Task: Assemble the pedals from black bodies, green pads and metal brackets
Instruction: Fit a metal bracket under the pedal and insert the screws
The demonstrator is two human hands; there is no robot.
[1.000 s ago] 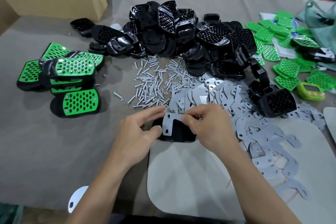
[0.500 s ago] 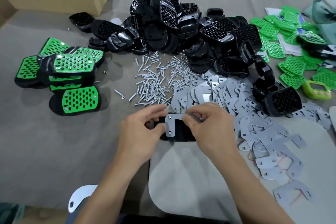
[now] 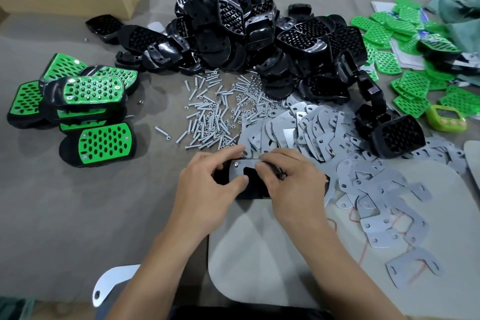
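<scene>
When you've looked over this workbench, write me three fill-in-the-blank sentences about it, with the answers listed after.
1. The left hand and right hand pinch a flat grey metal bracket laid on a moulded plastic pedal body whose colour is ____.
2. The finished pedals with green perforated pads lie to the ____ of the scattered silver screws.
3. The loose green perforated pads lie to the ____ of the heap of black pedal bodies.
Missing words: black; left; right.
</scene>
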